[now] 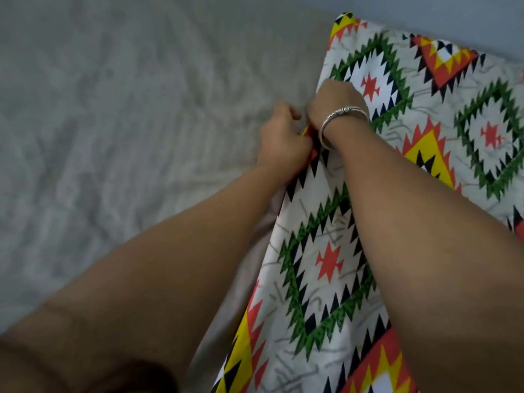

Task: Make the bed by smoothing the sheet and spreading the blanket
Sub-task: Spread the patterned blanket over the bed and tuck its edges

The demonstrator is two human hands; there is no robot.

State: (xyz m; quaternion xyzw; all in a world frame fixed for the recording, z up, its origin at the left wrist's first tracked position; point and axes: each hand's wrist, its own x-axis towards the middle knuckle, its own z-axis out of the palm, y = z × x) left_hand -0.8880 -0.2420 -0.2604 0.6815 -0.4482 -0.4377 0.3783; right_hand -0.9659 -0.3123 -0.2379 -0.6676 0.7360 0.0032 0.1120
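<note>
A patterned blanket (326,268) with green, red, yellow and black diamond shapes lies folded along the right side of the bed. A wrinkled grey sheet (113,123) covers the rest of the mattress to the left. My left hand (280,137) grips the blanket's left edge with curled fingers. Just beside it, my right hand (334,103), with a silver bangle on the wrist, also grips that same edge a little farther up. Both forearms reach in from the bottom of the view, and the right one covers part of the blanket.
A pale grey wall or floor strip (467,15) shows beyond the bed's far right edge. The sheet is creased across the left and middle of the bed.
</note>
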